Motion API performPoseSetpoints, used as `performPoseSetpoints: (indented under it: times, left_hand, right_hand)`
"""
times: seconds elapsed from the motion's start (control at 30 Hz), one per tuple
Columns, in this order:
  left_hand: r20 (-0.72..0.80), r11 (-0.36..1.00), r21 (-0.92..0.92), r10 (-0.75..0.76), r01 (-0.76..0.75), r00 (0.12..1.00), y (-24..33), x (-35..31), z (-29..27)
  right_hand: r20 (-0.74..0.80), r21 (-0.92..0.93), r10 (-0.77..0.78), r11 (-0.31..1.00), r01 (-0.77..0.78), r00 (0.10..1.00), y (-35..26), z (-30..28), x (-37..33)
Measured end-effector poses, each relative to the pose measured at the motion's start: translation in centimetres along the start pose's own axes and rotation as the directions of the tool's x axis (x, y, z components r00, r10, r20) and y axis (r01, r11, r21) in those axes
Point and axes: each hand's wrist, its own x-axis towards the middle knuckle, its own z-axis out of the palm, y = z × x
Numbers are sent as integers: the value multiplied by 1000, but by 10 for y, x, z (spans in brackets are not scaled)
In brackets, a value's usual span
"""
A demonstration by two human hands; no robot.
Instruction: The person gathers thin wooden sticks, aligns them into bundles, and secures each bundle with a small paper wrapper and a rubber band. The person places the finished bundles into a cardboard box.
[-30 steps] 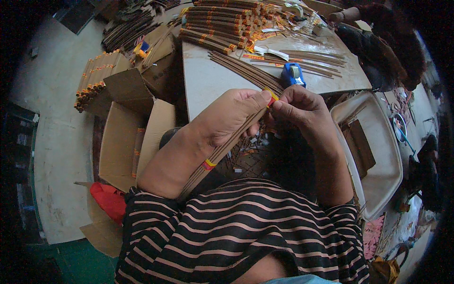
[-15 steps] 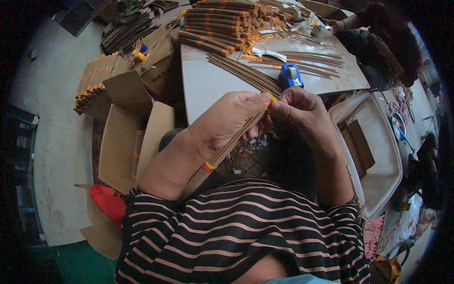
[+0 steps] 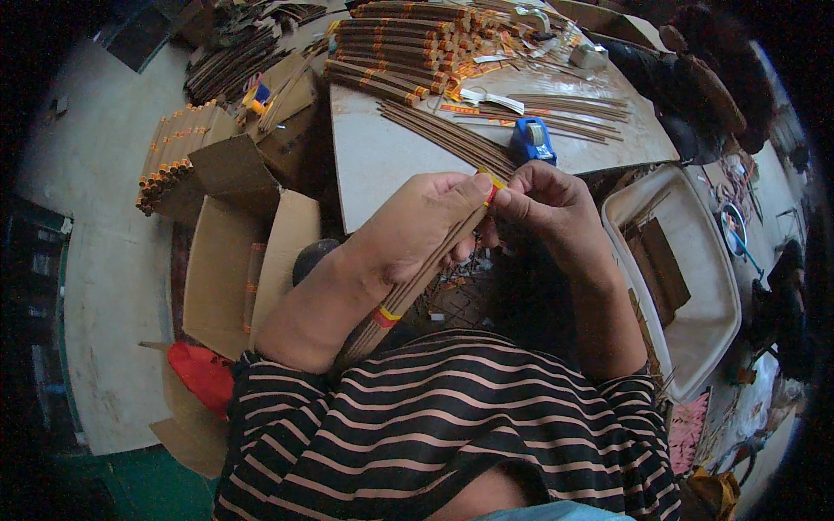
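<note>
My left hand (image 3: 426,213) is closed round a bundle of thin brown incense sticks (image 3: 419,276), which slants from my chest up to the right. A red and yellow paper band (image 3: 385,317) circles its lower part. At the upper end sits another red and yellow paper band (image 3: 492,187), with my left thumb pressing on it. Thumb and fingers of my right hand (image 3: 552,204) pinch this upper band at its right side. Just beyond my hands, on the white table, are loose incense sticks (image 3: 447,137) and a blue tape dispenser (image 3: 533,141).
Banded incense bundles (image 3: 391,45) are piled on the far part of the table (image 3: 369,143). To the left stands an open cardboard box (image 3: 217,269), with more bundles (image 3: 178,148) beyond it. A white plastic tub (image 3: 708,304) is at my right.
The lower end of the bundle has shifted slightly right, and its lower band shows more fully. My right fingers have moved a little along the upper band, still pinching.
</note>
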Motion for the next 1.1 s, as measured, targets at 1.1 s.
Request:
performPoseSetpoints:
  times: [1.1]
  left_hand:
    - [383,884,-462,135,63,914,-13,3,9]
  right_hand:
    - [120,263,-398,896,357,910,31,-4,7]
